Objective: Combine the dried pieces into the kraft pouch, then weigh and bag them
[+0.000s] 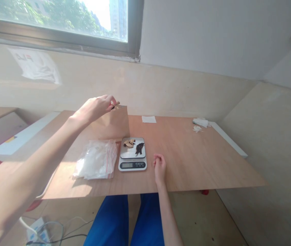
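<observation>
My left hand [103, 103] is at the mouth of an upright brown paper bag [116, 123], its fingers pinched on a tan dried slice [117, 103]. More dried pieces show at the bag's opening. In front of the bag stands a white kitchen scale [132, 156]. On its plate lie several tan dried slices [129, 143] and a dark dried piece [139, 148]. To the right of the scale my right hand [160, 166] rests on the table with fingers curled in, apparently holding nothing. The display's reading is too faint to make out.
Left of the scale lies a stack of clear zip bags [96, 160]. A white paper slip [148, 119] is at the table's [181, 153] back edge. Whitish scraps [198, 128] and a folded packet [201, 122] lie at the back right. Cables and a power strip [38, 230] are on the floor.
</observation>
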`<state>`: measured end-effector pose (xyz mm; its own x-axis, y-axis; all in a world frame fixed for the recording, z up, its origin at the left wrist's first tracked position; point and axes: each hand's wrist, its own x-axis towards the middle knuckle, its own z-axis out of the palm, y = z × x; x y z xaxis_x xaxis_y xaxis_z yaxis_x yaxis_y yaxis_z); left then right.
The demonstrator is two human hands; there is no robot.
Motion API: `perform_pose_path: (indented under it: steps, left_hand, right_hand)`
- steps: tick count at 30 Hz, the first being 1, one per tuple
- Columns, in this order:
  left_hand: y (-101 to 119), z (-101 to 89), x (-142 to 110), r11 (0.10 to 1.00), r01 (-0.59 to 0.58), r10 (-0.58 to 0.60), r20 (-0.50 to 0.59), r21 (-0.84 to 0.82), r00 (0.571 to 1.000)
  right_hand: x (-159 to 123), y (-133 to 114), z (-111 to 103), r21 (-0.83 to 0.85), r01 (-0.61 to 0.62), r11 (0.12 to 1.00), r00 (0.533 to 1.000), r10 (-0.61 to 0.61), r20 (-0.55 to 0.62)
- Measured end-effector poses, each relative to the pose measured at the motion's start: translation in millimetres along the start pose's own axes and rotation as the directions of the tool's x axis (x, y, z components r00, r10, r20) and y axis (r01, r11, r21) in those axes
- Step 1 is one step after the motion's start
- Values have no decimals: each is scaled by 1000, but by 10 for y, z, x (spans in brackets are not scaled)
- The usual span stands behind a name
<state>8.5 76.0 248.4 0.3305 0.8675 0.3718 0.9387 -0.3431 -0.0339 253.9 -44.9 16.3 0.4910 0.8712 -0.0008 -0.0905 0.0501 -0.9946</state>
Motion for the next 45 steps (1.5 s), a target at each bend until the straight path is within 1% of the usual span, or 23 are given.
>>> perform_pose_path:
  steps: [2, 4, 6, 7, 8, 9, 10, 11, 12, 13, 15, 16, 19, 22, 25, 27, 30, 32, 34, 36, 37, 42, 45]
  left_hand:
    - [32, -49, -57, 1000, -23, 22, -91, -1, 996]
    - [95, -90, -147, 997, -30, 15, -193, -78, 981]
    - [193, -79, -279, 962, -31, -51, -290, -271, 956]
    - [252, -42, -360, 916, -32, -104, -315, -399, 943]
    - [315, 19, -448, 847, -12, -167, -287, -532, 943]
    - [379, 103, -540, 759, 23, -207, -208, -651, 956]
    - [440, 209, -635, 646, 89, -225, -77, -758, 971]
    - [498, 329, -729, 519, 172, -208, 71, -837, 975]
    - [550, 458, -820, 405, 264, -176, 209, -875, 962]
    - [596, 588, -905, 320, 349, -181, 305, -881, 935]
    - [669, 830, -1051, 196, 469, -217, 429, -861, 877]
    - [696, 933, -1108, 150, 502, -243, 460, -852, 854]
    - [745, 1171, -1205, 92, 539, -303, 492, -837, 817]
    - [766, 1329, -1213, 108, 514, -371, 445, -851, 815]
    - [791, 1412, -1192, 183, 484, -428, 374, -856, 823]
    - [816, 1413, -1188, 258, 462, -459, 313, -848, 831]
    - [834, 1345, -1217, 346, 432, -474, 243, -832, 847]
    - [808, 1289, -1262, 430, 424, -493, 186, -797, 850]
    - [745, 1264, -1323, 553, 430, -531, 96, -714, 842]
    - [660, 1295, -1395, 657, 449, -559, 9, -606, 829]
    - [617, 1333, -1433, 686, 463, -566, -12, -562, 824]
    - [469, 1648, -1637, 723, 537, -575, 54, -435, 817]
    - [433, 1786, -1742, 749, 469, -528, 6, -467, 849]
  right_hand:
    - [1, -1, 0, -5, -2, 1000, 1000, 2, -3]
    - [5, 1, -1, -16, 1, 1000, 1000, -1, -5]
    - [11, 4, -2, -28, 9, 1000, 1000, -10, -12]
    - [14, 5, -3, -30, 12, 999, 1000, -12, -16]
    - [16, 6, -2, -30, 13, 999, 1000, -14, -20]
    - [17, 8, -1, -27, 15, 1000, 1000, -15, -21]
    - [18, 11, -1, -22, 16, 1000, 1000, -16, -19]
    - [18, 15, 0, -16, 17, 1000, 1000, -18, -15]
    - [18, 21, 1, -12, 20, 1000, 1000, -20, -12]
    - [19, 28, 1, -7, 24, 1000, 1000, -24, -10]
    - [22, 44, 2, -1, 29, 1000, 1000, -29, -13]
    - [24, 51, 1, -1, 27, 1000, 1000, -28, -14]
    - [30, 56, 3, -6, 17, 1000, 1000, -17, -9]
    - [29, 37, 8, -13, 8, 1000, 1000, -8, -3]
    - [22, 9, 12, -21, 7, 1000, 1000, -8, -12]
    - [16, -4, 12, -25, 7, 1000, 1000, -7, -16]
    - [12, -8, 6, -31, 3, 1000, 1000, -3, -18]
    - [11, -6, 2, -42, 6, 999, 1000, -6, -14]
    - [10, -3, -1, -54, 13, 998, 1000, -13, -6]
    - [11, -2, 0, -60, 17, 998, 1000, -18, -2]
    - [12, -1, 2, -59, 18, 998, 1000, -18, -2]
    - [18, 16, 7, -51, 18, 999, 1000, -18, 3]
    - [16, 25, 3, -52, 17, 999, 1000, -16, 6]
